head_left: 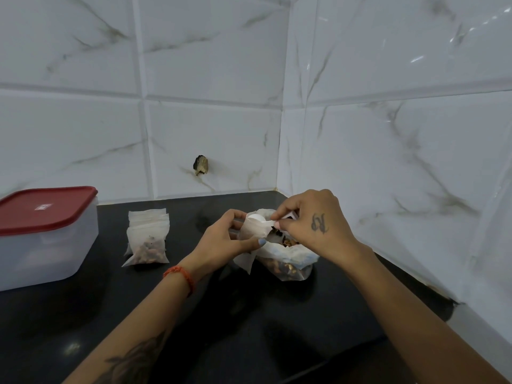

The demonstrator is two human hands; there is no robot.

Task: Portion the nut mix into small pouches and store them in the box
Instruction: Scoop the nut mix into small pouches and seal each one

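The left hand (221,239) pinches a small translucent pouch (255,231) by its upper edge, thumb in front and fingers behind, keeping the mouth open just above the big bag of nut mix (288,261) that sits on the black countertop (249,328) near the tiled corner. The right hand (313,223) pinches the handle of a small white plastic spoon (259,218) between thumb and fingertips, its bowl lying at the pouch's mouth; whether the bowl carries any nuts cannot be told. The pouch looks thin, limp and very light, so it will fold shut unless it is held at the rim on both faces, and it seems likely to sag once nuts drop in, which argues for a grip close to the opening, not lower down. The big bag is soft too, its top rolled open and slumped, and it would probably tip or spill if nudged; the nuts themselves are loose and dry and should pour easily. To the left, well apart from the hands, filled pouches (148,239) lean in a small stack, one showing brown mix through its wall. Further left stands the clear plastic box (41,253) with its red lid (44,209) on; it looks rigid and easy to take by the sides
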